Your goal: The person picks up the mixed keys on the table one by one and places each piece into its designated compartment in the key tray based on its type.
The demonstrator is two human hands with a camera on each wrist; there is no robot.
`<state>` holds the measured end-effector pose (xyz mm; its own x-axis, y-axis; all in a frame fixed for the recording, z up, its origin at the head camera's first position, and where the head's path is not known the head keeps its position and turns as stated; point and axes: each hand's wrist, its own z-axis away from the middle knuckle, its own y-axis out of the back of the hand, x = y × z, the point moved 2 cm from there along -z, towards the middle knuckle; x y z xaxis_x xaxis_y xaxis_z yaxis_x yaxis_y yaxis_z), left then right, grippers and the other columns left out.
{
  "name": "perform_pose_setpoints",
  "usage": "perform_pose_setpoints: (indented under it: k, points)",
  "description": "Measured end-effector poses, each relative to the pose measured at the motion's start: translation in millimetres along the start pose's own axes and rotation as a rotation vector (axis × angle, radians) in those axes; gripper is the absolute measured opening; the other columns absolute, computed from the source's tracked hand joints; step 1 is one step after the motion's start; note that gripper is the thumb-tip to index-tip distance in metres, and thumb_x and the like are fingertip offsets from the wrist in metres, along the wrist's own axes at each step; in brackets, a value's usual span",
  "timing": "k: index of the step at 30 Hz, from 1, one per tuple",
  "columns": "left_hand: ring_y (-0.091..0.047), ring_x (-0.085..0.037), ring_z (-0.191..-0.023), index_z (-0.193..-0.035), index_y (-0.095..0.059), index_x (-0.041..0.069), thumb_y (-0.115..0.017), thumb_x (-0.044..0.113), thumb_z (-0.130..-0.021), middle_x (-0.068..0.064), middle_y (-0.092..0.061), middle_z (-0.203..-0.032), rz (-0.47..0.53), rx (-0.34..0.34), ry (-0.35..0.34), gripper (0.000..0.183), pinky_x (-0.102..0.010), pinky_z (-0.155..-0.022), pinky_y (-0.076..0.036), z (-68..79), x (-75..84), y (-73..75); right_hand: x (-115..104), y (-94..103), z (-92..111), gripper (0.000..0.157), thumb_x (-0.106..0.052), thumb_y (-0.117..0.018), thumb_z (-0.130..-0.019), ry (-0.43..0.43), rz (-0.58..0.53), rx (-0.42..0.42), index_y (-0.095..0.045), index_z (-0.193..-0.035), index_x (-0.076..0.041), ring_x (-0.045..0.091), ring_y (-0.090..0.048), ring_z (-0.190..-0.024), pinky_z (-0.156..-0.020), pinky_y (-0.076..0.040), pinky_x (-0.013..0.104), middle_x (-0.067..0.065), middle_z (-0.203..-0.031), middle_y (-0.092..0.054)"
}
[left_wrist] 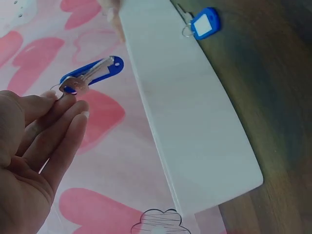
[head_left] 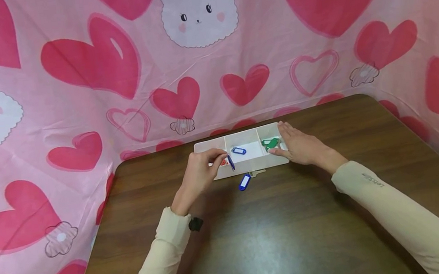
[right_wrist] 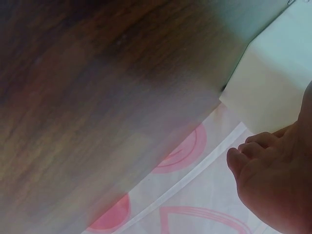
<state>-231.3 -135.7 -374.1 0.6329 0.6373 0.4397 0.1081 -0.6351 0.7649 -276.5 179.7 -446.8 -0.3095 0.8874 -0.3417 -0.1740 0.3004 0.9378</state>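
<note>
My left hand pinches the ring of a blue key tag with a key on it, above the left part of a white divided tray. Something red shows in the left compartment, partly hidden by that hand. Another blue key tag lies in the middle compartment, and green key tags lie in the right one. At the tray's right end rests my right hand, its fingers extended along the end and its thumb over the front wall.
A third blue key tag with a key lies on the brown wooden table, close before the tray's front wall. Behind the table hangs a pink cloth with hearts and rabbits.
</note>
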Motion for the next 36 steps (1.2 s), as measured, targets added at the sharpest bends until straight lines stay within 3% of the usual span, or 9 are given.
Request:
perform_pose_setpoints:
  k: [8,16,24,27,36]
  points:
    - [-0.080,-0.018,-0.089,-0.110,-0.082,0.007,-0.077,0.012,-0.096,-0.008,-0.083,-0.103,0.057,-0.032,0.034,0.015,-0.033,-0.085,-0.066,-13.9,-2.6,5.1,-2.9,3.1,-0.8,0.110,-0.075,-0.048,-0.098,-0.005,0.002,-0.003,-0.004,-0.168,-0.001,0.041,-0.007,-0.165,-0.131,-0.020,0.062,0.020,-0.177,-0.008]
    - [-0.064,-0.014,-0.068,-0.111,-0.082,0.006,-0.076,0.014,-0.097,-0.008,-0.082,-0.096,0.071,-0.043,0.058,0.018,-0.020,-0.061,-0.055,-26.0,-5.0,6.9,-1.7,1.0,-3.1,0.109,-0.072,-0.049,-0.100,0.005,0.016,0.009,-0.005,-0.167,0.001,0.042,-0.010,-0.165,-0.130,-0.023,0.061,0.023,-0.177,-0.010]
    - [-0.062,-0.015,-0.066,-0.111,-0.082,0.005,-0.075,0.016,-0.098,-0.010,-0.083,-0.100,0.093,-0.068,0.071,0.018,-0.021,-0.052,-0.047,-36.7,-11.0,6.3,-3.4,1.7,-3.1,0.109,-0.073,-0.048,-0.100,-0.001,0.015,-0.002,-0.004,-0.168,0.000,0.042,-0.009,-0.165,-0.130,-0.021,0.062,0.023,-0.177,-0.009]
    - [-0.063,-0.015,-0.066,-0.110,-0.083,0.006,-0.075,0.016,-0.098,-0.009,-0.082,-0.098,0.082,-0.089,0.082,0.018,-0.021,-0.052,-0.047,-41.6,-12.3,4.7,-2.8,1.1,-2.7,0.108,-0.071,-0.049,-0.100,-0.003,0.011,0.001,-0.004,-0.168,0.001,0.042,-0.009,-0.165,-0.131,-0.021,0.062,0.023,-0.177,-0.009]
    - [-0.076,-0.019,-0.081,-0.109,-0.083,0.006,-0.074,0.017,-0.099,-0.009,-0.083,-0.099,0.086,-0.106,0.118,0.018,-0.025,-0.068,-0.062,-55.4,-20.2,5.6,-2.7,3.1,-2.8,0.111,-0.074,-0.048,-0.099,0.003,0.017,-0.007,-0.002,-0.168,0.000,0.043,-0.009,-0.165,-0.130,-0.022,0.062,0.023,-0.177,-0.009]
